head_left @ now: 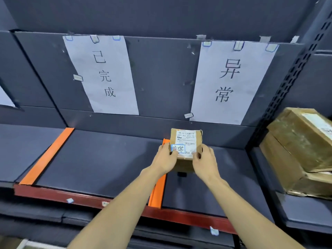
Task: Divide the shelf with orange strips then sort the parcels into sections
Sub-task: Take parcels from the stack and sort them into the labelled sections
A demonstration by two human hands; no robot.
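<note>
I hold a small brown cardboard parcel [186, 141] with a white shipping label and a blue-framed handwritten sticker. My left hand [166, 159] grips its left side and my right hand [203, 162] grips its right side. The parcel hovers above the dark shelf [100, 159], over the far end of the right orange strip [158, 191]. A second orange strip [46, 156] lies further left, running front to back. On the back wall hang two white paper signs: the left sign [102, 74] and the right sign [231, 81].
A red front rail [53, 194] edges the shelf. Two large brown boxes [298, 151] are stacked in the neighbouring bay on the right, past a perforated upright post [287, 94]. Part of another paper sign [5, 99] shows at far left.
</note>
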